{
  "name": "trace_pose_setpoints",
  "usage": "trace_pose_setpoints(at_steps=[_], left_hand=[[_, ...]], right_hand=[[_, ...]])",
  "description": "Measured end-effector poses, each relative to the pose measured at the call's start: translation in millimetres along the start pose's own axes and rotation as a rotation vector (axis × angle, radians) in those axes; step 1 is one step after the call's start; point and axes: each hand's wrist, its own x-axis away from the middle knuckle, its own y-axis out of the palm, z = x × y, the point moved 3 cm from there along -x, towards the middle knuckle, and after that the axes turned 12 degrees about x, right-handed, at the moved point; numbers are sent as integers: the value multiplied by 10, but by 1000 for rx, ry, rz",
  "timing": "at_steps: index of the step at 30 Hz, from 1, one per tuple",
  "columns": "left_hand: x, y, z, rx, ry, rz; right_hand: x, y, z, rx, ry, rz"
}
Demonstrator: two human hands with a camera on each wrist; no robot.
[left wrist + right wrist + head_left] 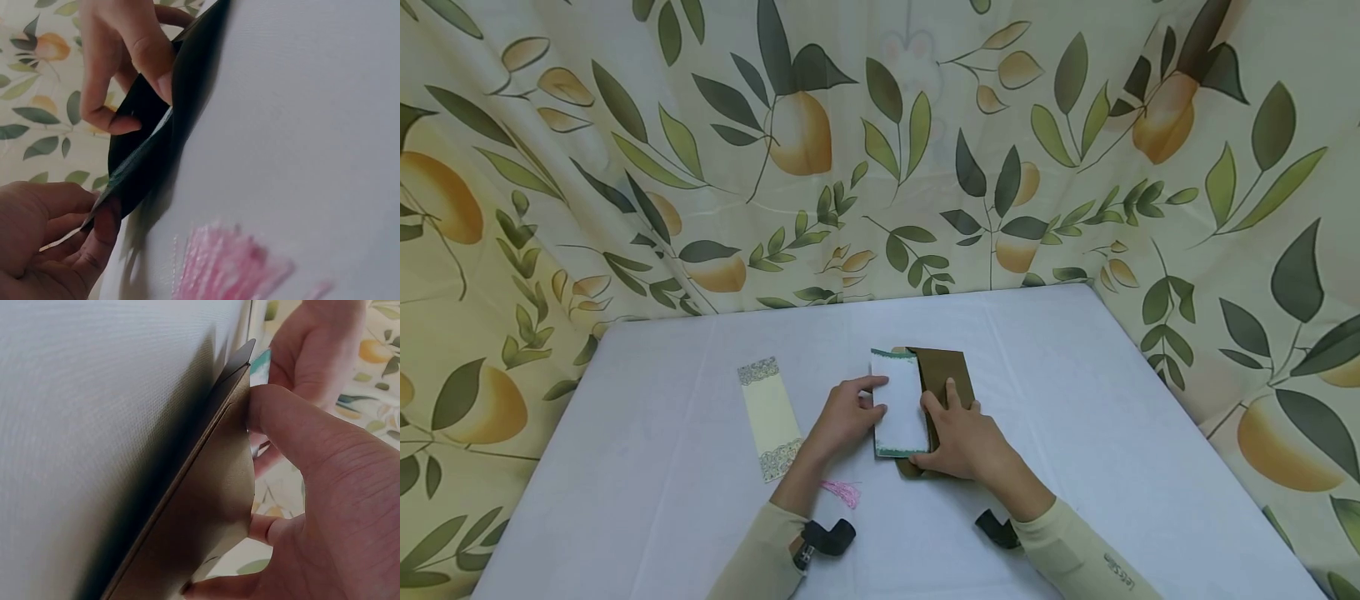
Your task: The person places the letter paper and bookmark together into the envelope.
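Note:
In the head view, a white card (898, 408) with green bands at its ends overlaps the left part of a brown envelope (950, 367). My left hand (844, 415) pinches the card's left edge, and its fingertips and thumb show on that edge in the left wrist view. My right hand (966, 437) spreads over the envelope's lower half, thumb low and fingers at the opening side. Close up, the right thumb (272, 412) lies on the envelope's edge and the mouth of the dark envelope (194, 81) bows apart, with the card's edge inside it.
A cream bookmark (769, 412) with grey lace-patterned ends lies left of the left hand. Its pink tassel (841, 492) shows beside the left forearm. The white-covered table (647, 450) meets a curtain (820, 225) printed with fruit and leaves at the back and sides.

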Motion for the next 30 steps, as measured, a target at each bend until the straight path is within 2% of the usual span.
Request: trace_pose_setpoints(at_steps=[5,12,22,30], left_hand=[[-8,34,-2,-6,19,19],[1,61,7,32,18,-14],[5,46,41,-12,43,17],[23,48,74,14,4,-26]], right_hand=[[4,2,3,-5,6,-3],[1,9,-2,-1,0,-2],[-2,8,-15,-1,2,-2],[-3,2,-13,1,3,-8]])
